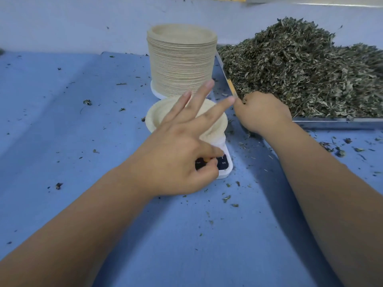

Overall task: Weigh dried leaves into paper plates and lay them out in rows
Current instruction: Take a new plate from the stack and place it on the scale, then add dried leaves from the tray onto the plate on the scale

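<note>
Head view: scale (224, 168) display mostly hidden under left grip (178, 141), fingers spread, holding nothing, over paper plate (153, 119). Right grip (263, 112) curled at edge of dried leaves (300, 75) in tray (331, 122); contents cannot be told.

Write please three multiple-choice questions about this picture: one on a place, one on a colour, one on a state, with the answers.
1. Where does the stack of paper plates stand relative to the scale?
A. behind it
B. in front of it
C. on top of it

2. What colour is the table cover?
A. green
B. blue
C. red

3. In what state is the paper plate on the scale?
A. heaped full
B. torn in half
C. empty where it shows

Answers: 1 A, the stack rises beyond the scale. 2 B, the cover is blue. 3 C, no dried leaves lie on its visible part; the left hand hides the rest.
</note>
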